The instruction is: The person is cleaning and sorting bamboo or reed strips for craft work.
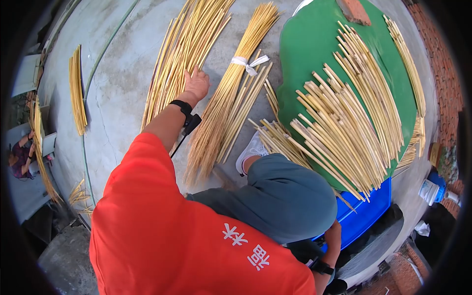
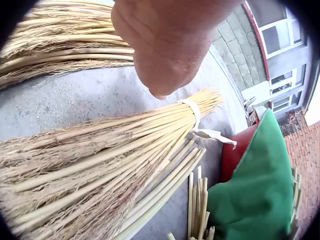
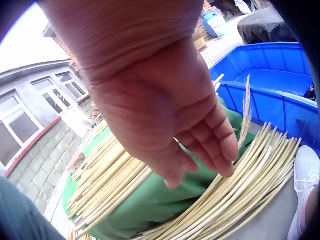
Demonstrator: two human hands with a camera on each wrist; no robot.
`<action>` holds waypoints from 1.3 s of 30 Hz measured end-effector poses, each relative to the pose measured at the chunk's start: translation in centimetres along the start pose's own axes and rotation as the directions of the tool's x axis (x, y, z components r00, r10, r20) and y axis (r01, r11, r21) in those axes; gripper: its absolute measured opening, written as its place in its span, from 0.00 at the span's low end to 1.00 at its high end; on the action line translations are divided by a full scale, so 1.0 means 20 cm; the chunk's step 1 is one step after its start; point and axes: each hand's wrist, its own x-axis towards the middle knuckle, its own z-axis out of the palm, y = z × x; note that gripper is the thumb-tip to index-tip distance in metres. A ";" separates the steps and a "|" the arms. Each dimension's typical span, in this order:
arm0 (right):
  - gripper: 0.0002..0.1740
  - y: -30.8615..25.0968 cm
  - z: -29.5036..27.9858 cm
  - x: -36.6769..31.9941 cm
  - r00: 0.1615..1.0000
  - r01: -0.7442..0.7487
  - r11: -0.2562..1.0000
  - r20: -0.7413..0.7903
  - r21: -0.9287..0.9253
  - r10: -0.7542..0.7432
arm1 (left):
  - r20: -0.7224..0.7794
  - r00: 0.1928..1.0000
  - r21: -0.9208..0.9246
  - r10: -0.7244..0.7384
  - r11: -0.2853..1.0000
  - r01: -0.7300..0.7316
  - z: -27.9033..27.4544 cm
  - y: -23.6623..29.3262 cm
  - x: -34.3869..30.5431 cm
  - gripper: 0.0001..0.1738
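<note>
My left hand [image 1: 197,82] reaches over the right edge of a long pile of straw-coloured stalks [image 1: 179,54], its fingers loosely extended and overlapping the stalks. In the left wrist view the left hand [image 2: 172,45] holds nothing visible. Just right of it lies a bundle of tasselled stalks [image 1: 223,93], tied near its narrow end with a white strip [image 2: 194,111]. The right hand [image 3: 165,110] hangs with relaxed fingers over green cloth [image 3: 150,205] and cut stalks [image 3: 250,175], nothing in its grasp. In the head view the knee partly hides the right hand [image 1: 334,238].
Cut stalks [image 1: 339,123] lie on the green cover [image 1: 305,54], with a brick [image 1: 355,12] at its far edge. A blue tub [image 1: 364,216] stands beside my right knee. Far left, another person [image 1: 22,157] is near a tall bundle [image 1: 42,147]. A hose [image 1: 101,56] crosses the concrete.
</note>
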 end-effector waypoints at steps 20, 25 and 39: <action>0.16 -0.04 -0.01 -0.01 0.997 -0.053 0.998 0.048 -0.041 0.055 | -0.177 0.917 -0.517 -0.357 0.827 0.221 0.27 -0.15 -0.16 0.48; 0.16 -0.05 -0.01 -0.02 0.999 -0.023 0.999 0.023 0.029 0.023 | -0.393 0.847 -0.351 -0.357 0.910 0.220 0.15 0.21 -0.21 0.47; 0.17 -0.01 -0.01 0.00 0.999 0.038 0.989 0.041 -0.143 -0.033 | -0.189 0.735 0.011 0.651 0.750 -0.662 0.31 0.65 -0.19 0.41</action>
